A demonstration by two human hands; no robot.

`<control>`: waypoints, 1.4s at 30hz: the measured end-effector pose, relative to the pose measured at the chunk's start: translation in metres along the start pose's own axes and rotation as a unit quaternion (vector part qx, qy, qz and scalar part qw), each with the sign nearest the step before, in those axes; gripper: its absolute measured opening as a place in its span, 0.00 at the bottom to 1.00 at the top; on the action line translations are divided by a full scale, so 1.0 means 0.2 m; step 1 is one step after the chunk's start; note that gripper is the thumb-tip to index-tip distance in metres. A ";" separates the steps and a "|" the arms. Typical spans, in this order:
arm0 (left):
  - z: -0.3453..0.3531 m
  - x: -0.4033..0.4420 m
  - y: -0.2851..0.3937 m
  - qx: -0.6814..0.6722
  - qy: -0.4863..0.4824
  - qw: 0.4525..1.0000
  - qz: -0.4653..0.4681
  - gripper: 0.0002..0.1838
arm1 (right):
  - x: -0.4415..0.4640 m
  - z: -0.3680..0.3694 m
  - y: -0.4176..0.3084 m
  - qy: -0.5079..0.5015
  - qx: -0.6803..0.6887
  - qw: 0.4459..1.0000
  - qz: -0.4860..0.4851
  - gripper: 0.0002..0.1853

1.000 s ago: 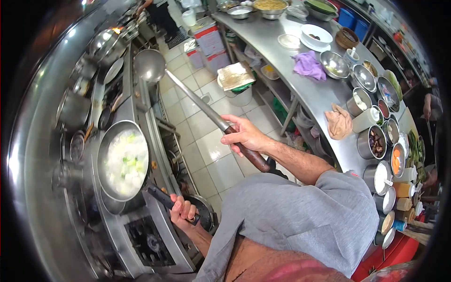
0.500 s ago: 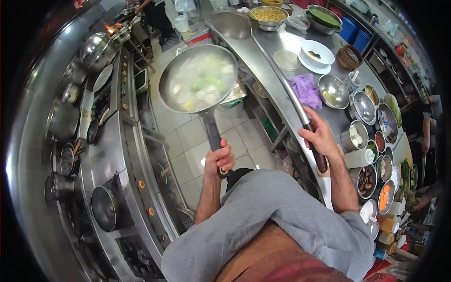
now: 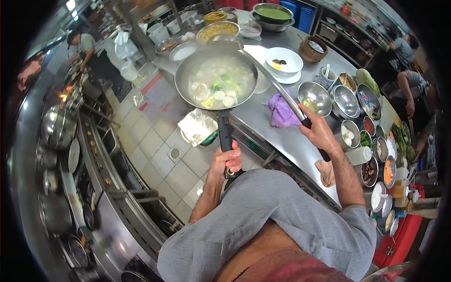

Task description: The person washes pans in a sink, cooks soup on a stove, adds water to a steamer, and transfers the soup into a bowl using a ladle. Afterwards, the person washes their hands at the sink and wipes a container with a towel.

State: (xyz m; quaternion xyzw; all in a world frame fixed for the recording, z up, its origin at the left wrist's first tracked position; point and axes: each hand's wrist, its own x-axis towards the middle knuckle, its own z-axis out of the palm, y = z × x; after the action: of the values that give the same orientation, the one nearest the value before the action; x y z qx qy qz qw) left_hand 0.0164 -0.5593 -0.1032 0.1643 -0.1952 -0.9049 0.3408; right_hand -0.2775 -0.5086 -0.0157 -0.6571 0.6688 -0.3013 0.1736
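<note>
My left hand (image 3: pixel 226 162) is wrapped round the black handle of a frying pan (image 3: pixel 181 82). Steam rises from the pan, which holds white round slices, green pieces and broth (image 3: pixel 218 87). In my right hand (image 3: pixel 320 130) is the dark grip of a long steel ladle (image 3: pixel 268 73). The ladle's bowl hangs at the pan's far rim, and steam blurs that area. Beyond the ladle shaft a white bowl (image 3: pixel 292 58) with a yellow and dark garnish stands on a white plate (image 3: pixel 292 80). A purple cloth (image 3: pixel 282 110) lies below the shaft.
The steel counter (image 3: pixel 256 110) carries several metal bowls, among them one of noodles (image 3: pixel 218 30), and a squeeze bottle (image 3: pixel 359 156). A stove line (image 3: pixel 122 207) runs along my left. A foil-covered container (image 3: pixel 199 127) stands below the pan. Co-workers (image 3: pixel 406 89) stand at the right.
My view has turned right, towards the counter. The pan has come to the counter's edge, nearer the white bowl, with the ladle bowl now close against its far rim.
</note>
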 end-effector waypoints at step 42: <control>0.32 1.01 0.23 0.129 -0.010 0.986 -0.105 0.07 | 0.24 0.20 0.16 0.143 0.465 0.821 0.298 0.31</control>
State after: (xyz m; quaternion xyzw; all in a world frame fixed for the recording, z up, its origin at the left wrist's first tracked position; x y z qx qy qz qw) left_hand -0.1296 -0.7129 -0.0599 0.2170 -0.2955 -0.9044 0.2181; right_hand -0.2805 -0.5643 -0.0578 -0.2165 0.6294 -0.6009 0.4425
